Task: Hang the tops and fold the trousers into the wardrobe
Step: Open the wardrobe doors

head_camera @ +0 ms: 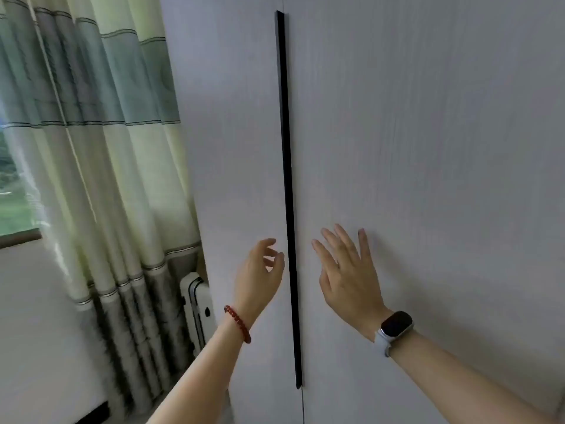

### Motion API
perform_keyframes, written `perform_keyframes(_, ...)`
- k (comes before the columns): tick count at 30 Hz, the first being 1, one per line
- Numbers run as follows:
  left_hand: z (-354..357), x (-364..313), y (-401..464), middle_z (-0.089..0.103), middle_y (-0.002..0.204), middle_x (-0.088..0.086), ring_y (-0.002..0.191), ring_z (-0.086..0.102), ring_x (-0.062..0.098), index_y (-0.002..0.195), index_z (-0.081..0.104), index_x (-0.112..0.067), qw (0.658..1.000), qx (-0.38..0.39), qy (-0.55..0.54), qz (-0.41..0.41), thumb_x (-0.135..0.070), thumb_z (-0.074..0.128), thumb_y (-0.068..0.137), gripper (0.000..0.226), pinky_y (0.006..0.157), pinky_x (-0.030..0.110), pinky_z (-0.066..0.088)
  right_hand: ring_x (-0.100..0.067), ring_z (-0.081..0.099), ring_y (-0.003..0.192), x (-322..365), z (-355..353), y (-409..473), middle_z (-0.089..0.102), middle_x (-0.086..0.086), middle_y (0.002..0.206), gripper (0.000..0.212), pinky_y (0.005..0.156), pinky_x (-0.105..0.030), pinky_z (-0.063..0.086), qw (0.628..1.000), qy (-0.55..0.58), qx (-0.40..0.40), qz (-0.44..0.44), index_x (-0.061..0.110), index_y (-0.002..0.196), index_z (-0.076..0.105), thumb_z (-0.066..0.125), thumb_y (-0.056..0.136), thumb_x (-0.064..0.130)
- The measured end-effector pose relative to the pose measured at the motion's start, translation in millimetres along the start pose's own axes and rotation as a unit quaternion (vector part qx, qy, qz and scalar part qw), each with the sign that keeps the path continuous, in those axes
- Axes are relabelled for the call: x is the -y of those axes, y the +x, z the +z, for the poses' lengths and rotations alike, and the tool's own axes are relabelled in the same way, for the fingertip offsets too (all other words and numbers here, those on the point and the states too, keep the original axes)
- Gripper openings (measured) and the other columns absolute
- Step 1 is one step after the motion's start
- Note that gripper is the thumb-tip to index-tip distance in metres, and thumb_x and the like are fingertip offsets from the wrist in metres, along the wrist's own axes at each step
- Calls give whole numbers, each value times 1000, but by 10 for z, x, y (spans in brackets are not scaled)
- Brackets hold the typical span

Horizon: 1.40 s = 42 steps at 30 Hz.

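While both wardrobe doors (428,148) are shut, with the long dark handle strip (287,179) running down the seam between them, nothing of the hanging or folding can be judged as done: no tops, trousers or hangers appear anywhere in view, so where the clothes lie cannot be told. The wardrobe itself fills the middle and right of the view, close in front of the person.

The left hand (260,270), with a red bead bracelet (238,324) at the wrist, is raised just left of the handle strip, its fingers loosely curled toward the strip's edge and holding nothing; whether a fingertip touches the strip is too blurred to say. The right hand (348,270), with a watch (396,327) on the wrist, is spread flat with straight fingers against or just off the right door, beside the strip.

To the left hang striped green curtains (91,148) by a window (12,194), with a white suitcase (195,304) tucked between curtain and wardrobe.

By my reading the work stands at its very start: the doors need opening first, and every garment is left to do.
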<state>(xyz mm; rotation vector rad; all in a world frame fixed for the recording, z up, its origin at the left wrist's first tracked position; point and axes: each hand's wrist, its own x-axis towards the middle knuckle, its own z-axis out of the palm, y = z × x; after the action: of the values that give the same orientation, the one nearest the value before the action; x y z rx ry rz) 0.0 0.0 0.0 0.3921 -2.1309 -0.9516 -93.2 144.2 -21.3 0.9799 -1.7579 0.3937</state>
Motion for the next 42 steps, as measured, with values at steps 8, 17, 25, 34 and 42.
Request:
perform_keyframes(8,189,438,685,58,102,-7,92,55,12,116,52,-19,991,83,32,96,-37,55,90,32,72,23,38,-29,22,139,153,281,6,24,-14,150,85,110,-58,11,934,-310,156,88,17,141,35,73,70,42)
perform_keyframes(17,137,329,891,34,60,-8,69,42,24,75,42,-11,974,137,49,173,-27,44,96,26,69,35,39,-32,25,136,407,229,144,26,-15,146,105,102,-63,27,874,-407,222,148,17,137,33,87,49,37)
perform_keyframes(25,-347,472,639,45,62,-1,78,45,22,73,45,-8,970,160,-20,182,-24,46,95,28,64,31,36,-33,35,134,702,-51,356,40,-13,144,89,94,-56,42,869,-281,309,265,15,130,51,89,49,21)
perform_keyframes(34,-1519,969,164,46,83,-9,83,45,10,88,51,-19,979,143,-22,142,-32,48,95,15,70,21,36,-9,12,143,2087,-265,261,9,7,157,55,111,-14,11,906,94,309,274,20,149,12,34,99,14)
perform_keyframes(42,-2474,1499,87,50,81,-7,87,42,9,90,53,-20,986,89,20,136,-28,52,94,9,67,20,32,-1,10,141,3215,0,435,5,28,147,61,107,-12,12,842,299,382,234,36,147,-3,33,101,19)
